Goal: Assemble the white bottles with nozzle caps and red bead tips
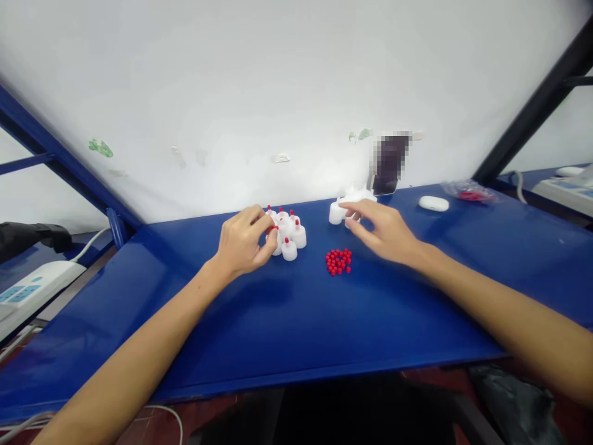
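Observation:
My left hand (248, 240) is closed in a pinch, with a small red cap (277, 228) showing at the fingertips. This cap is at the top of a small white bottle, partly hidden by the hand. Around it stands a cluster of white squat bottles (299, 236) with red tips. My right hand (382, 230) reaches over another group of white bottles (335, 213), its thumb and index finger apart. Whether its fingertips touch a bottle I cannot tell. A pile of loose red caps (338, 262) lies between my hands.
All this is on a blue table (287, 327) against a white wall. A phone (390, 164) leans on the wall behind the right-hand bottles. Farther right lie a white oval case (434, 203) and a clear plastic bag (470, 193) with red contents. Blue frame posts flank the table.

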A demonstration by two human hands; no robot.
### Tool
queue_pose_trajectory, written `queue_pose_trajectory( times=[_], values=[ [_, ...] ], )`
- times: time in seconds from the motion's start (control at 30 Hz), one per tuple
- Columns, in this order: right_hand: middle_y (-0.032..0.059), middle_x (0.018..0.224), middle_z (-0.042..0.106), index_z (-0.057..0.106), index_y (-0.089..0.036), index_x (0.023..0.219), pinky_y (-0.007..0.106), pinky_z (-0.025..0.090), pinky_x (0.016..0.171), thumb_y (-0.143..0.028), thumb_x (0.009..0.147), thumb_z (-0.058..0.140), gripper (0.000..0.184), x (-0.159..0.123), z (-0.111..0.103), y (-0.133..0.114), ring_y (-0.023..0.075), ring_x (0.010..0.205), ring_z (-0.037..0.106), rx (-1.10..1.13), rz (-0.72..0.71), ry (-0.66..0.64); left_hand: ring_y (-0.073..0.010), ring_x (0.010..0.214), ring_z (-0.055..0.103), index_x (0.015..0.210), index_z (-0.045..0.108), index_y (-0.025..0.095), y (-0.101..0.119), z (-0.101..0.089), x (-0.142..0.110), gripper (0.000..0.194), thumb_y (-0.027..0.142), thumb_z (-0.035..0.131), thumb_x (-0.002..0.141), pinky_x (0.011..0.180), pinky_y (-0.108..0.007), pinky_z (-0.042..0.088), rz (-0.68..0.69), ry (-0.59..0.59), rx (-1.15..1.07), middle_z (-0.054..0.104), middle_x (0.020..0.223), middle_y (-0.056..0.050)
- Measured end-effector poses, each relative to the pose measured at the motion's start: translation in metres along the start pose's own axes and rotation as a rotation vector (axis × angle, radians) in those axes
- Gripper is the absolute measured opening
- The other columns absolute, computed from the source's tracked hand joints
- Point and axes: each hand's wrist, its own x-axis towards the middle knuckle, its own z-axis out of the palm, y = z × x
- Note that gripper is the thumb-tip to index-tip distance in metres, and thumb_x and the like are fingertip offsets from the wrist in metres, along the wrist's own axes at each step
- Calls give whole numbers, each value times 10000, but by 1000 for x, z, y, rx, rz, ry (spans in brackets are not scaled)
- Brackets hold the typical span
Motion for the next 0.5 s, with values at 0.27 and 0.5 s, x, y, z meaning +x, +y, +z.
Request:
queue_pose_trajectory(
  times=[0.27,0.5],
  values=[
    [38,872,712,677,-193,1151,324,471,706,-295,879,517,332,5,-2,23,181,682,623,-150,327,-67,-177,680,509,865,639,159,-4,13,-9,210,275,475,926,648,-308,401,21,-121,131,619,832,-69],
    [30,891,730,626,-227,1039,310,393,618,-339,855,523,239,7,-5,24,217,729,637,-277,494,-180,-195,724,535,953,651,170,-2,14,-9,232,319,473,958,670,-341,339,-13,-188,136,654,879,-79]
  ],
)
